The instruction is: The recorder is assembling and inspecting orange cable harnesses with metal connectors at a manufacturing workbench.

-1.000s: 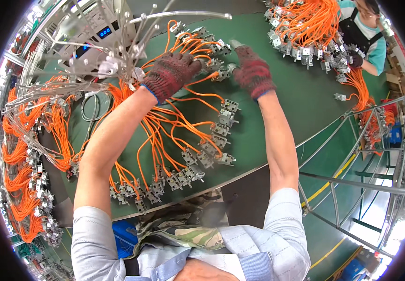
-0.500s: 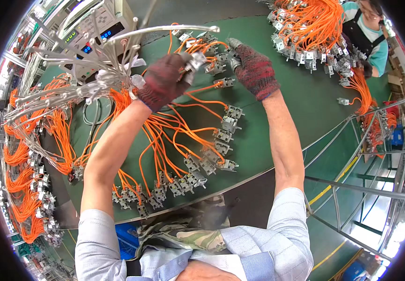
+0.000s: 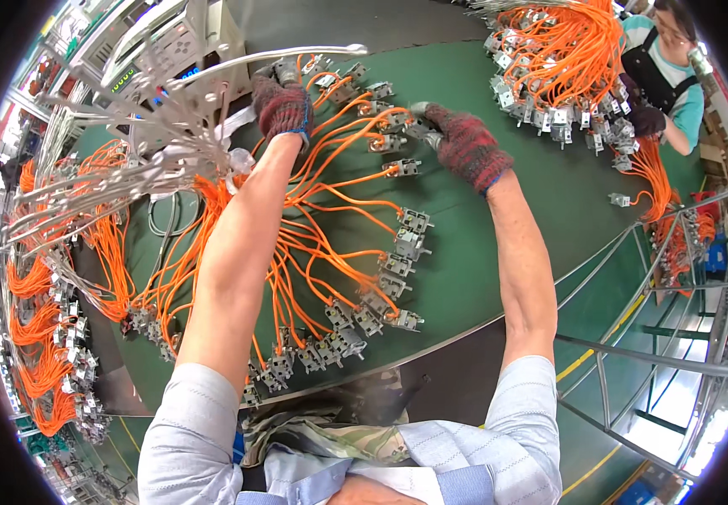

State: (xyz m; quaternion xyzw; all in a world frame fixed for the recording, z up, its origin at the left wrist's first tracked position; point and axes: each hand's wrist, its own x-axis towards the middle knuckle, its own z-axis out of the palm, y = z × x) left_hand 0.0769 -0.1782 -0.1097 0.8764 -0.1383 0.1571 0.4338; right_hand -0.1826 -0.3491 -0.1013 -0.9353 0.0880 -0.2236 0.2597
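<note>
Orange cables [image 3: 313,220] fan out over a green table [image 3: 465,252], each ending in a grey metal connector [image 3: 414,220]. My left hand [image 3: 283,109], in a dark red and grey knitted glove, reaches to the far left, beside the end of the connector row. Its fingers are bent at the tips; what they hold is hidden. My right hand [image 3: 467,150], gloved alike, is at the row's far right side. Its grey fingertips close on the end of a connector [image 3: 395,121]. A bundle of pale, stripped cable ends [image 3: 128,160] rises left of my left forearm.
Bench instruments with lit displays [image 3: 162,59] stand at the far left. More orange cables [image 3: 40,337] hang along the left side. At the far right a co-worker [image 3: 663,67] handles another orange cable pile [image 3: 557,50]. A metal tube frame [image 3: 633,353] stands at the right.
My left hand has moved away and left, from mid-table, where it held a metal connector, to beside the instruments. My right hand has shifted slightly nearer and to the right.
</note>
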